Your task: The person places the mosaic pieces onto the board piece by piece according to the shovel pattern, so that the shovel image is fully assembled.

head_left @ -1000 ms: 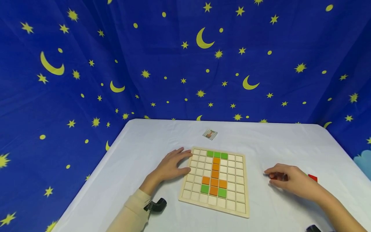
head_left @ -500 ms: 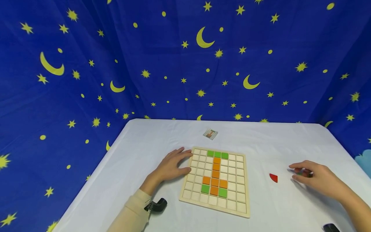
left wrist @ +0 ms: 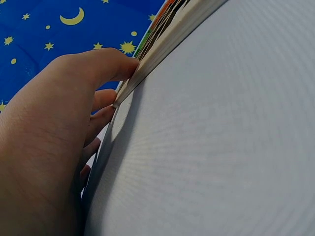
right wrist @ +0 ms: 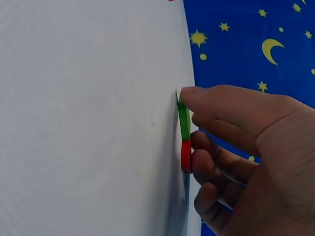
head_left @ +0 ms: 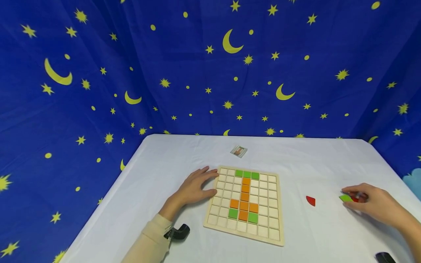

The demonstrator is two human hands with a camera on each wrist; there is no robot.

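Note:
A wooden grid board lies mid-table, with orange tiles and green tiles set in some of its squares. My left hand rests at the board's left edge, fingers spread, fingertips right at the rim; the left wrist view shows them against its side. At the right, my right hand is low over a few loose pieces. Its thumb and forefinger stand apart on either side of a loose green piece, with a red piece beside it under the curled fingers. Other pieces there are partly hidden.
A red quarter-round piece lies alone between the board and my right hand. Behind the board is a small card printed with a grid pattern. A blue curtain with moons and stars stands behind the white-covered table.
My right hand has moved right, away from the spot where the lone red quarter-round piece now shows, to the loose pieces. My left hand and the board stay put.

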